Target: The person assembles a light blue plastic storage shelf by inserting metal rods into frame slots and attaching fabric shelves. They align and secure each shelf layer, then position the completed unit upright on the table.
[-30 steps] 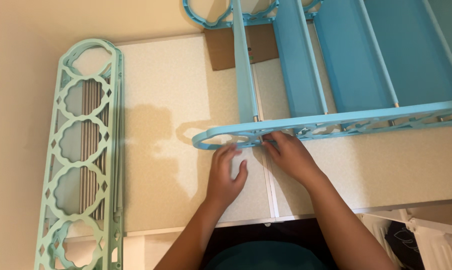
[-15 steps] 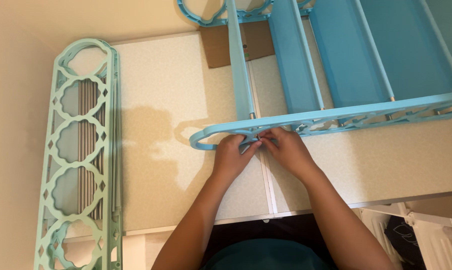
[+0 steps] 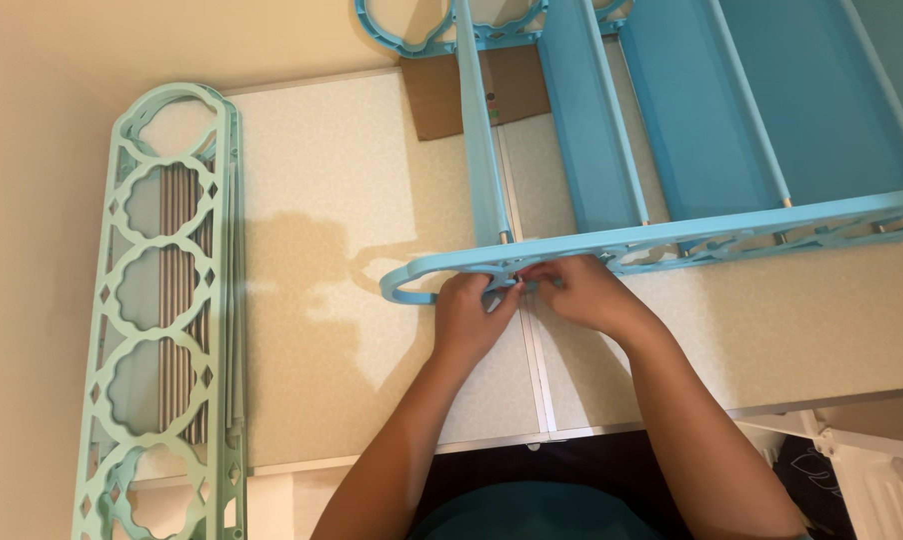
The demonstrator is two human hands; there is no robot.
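Both hands, the left hand [image 3: 469, 312] and right hand [image 3: 584, 292], meet with fingers pinching the near end of a blue rack's side panel [image 3: 672, 242] above a speckled surface [image 3: 352, 250], a mint-green panel [image 3: 167, 300] lying well apart.

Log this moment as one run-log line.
left hand: on blue side panel, near end | right hand: same spot, fingertips meeting left | blue shelf rack: on table | green panels: flat, left

light: we see warm, even indoor light from above | shadows: soft, blurry shadow falls left of the blue rack [image 3: 672, 238] onto the table [image 3: 352, 200] | glare: we find none | focus: sharp throughout, hands barely blurred | edges: slight wide-angle bend
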